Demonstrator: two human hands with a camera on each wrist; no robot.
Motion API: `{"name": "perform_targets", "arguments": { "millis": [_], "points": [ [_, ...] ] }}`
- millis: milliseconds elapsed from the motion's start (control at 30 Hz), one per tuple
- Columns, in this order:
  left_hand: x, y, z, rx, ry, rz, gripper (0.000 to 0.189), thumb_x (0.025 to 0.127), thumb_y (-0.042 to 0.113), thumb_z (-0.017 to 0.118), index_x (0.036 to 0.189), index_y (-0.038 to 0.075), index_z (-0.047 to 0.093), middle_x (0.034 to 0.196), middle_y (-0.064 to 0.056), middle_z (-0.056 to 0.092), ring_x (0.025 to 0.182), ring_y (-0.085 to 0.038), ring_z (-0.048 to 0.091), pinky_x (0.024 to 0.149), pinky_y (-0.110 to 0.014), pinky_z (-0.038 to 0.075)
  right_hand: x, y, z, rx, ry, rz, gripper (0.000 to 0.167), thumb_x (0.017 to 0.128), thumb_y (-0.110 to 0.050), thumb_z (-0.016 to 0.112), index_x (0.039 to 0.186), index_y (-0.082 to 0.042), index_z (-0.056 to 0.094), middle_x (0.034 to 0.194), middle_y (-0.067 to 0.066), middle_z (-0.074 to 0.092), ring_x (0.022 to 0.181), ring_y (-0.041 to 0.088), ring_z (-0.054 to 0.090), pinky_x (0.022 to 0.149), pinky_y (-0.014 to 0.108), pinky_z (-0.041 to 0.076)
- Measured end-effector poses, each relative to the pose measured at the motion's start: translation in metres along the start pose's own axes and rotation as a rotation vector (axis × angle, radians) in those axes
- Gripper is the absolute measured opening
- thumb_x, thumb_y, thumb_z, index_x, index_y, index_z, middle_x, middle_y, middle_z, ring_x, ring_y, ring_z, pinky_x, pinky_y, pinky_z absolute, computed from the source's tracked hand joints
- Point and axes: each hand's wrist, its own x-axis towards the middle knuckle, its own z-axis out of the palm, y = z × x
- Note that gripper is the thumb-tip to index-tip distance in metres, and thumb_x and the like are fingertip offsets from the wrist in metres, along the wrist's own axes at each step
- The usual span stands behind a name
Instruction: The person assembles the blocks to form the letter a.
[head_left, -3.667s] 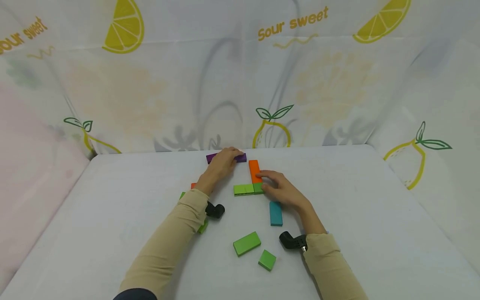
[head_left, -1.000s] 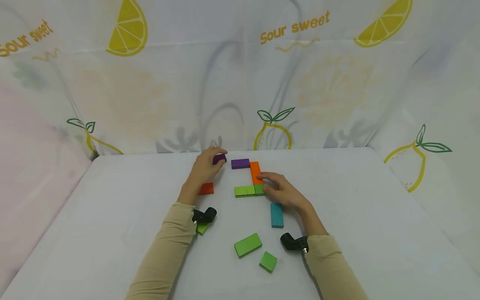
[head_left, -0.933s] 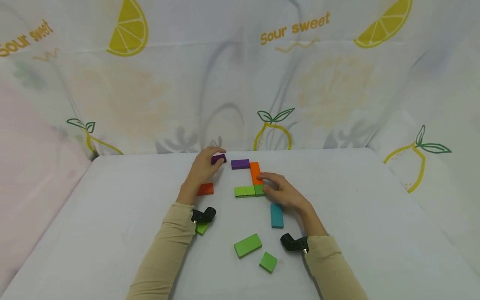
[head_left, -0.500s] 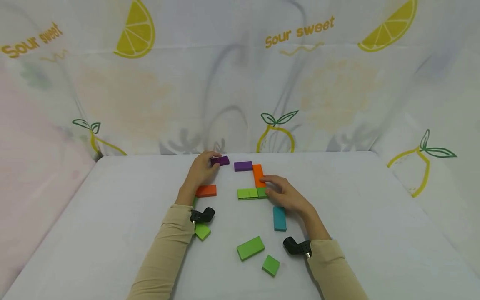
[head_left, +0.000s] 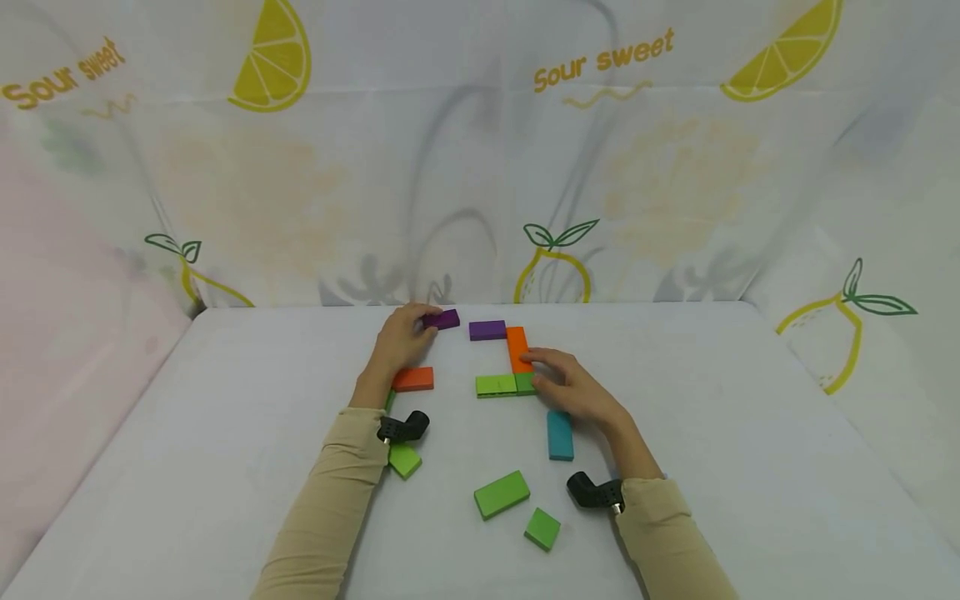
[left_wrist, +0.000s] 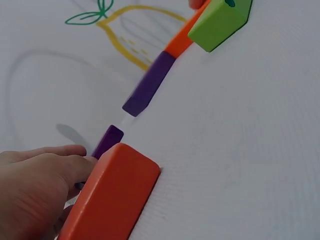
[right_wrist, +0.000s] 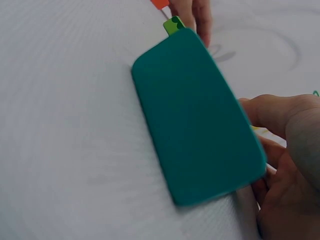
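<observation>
In the head view my left hand is at the far edge of the table, thumb and fingers around the left end of a dark purple block. A short gap separates this block from a second purple block, which meets the top of an upright orange block. Below the orange one lie a light green block and a darker green block, end to end. My right hand rests at their right, index finger at the orange block and thumb at the darker green one, fingers relaxed.
A teal block lies below my right hand. Nearer are a green rectangular block and a green square block. Beside my left wrist are a red-orange block and a lime block, partly covered by the arm.
The left hand has moved left from above the purple blocks, which now stand apart with a gap. It has drawn back slightly, showing more of the dark purple block. The right hand stays put.
</observation>
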Motion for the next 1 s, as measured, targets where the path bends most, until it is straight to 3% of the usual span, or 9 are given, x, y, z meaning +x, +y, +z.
{"name": "perform_targets", "arguments": {
  "millis": [200,1000],
  "points": [
    [0.0012,-0.0007,0.0009,-0.039,0.018,0.054,0.027,0.087,0.004,0.061,0.114,0.002,0.066,0.124,-0.019,0.059,0.121,-0.038,0.05,0.107,-0.049,0.035,0.0005,0.0018,-0.0004,-0.018,0.001,0.002,0.039,0.095,-0.015,0.053,0.133,-0.007,0.051,0.146,0.017,0.039,0.139,0.039,0.027,0.112,0.059,0.019],
    [-0.0003,-0.0013,0.0022,-0.053,-0.005,-0.016,0.027,0.091,0.006,0.057,0.115,0.006,0.066,0.122,-0.016,0.061,0.117,-0.033,0.055,0.104,-0.046,0.04,-0.0015,0.0022,0.0004,0.008,0.003,0.058,0.039,0.096,-0.018,0.052,0.134,-0.011,0.051,0.149,0.015,0.036,0.14,0.038,0.024,0.112,0.061,0.017]
  ]
}}
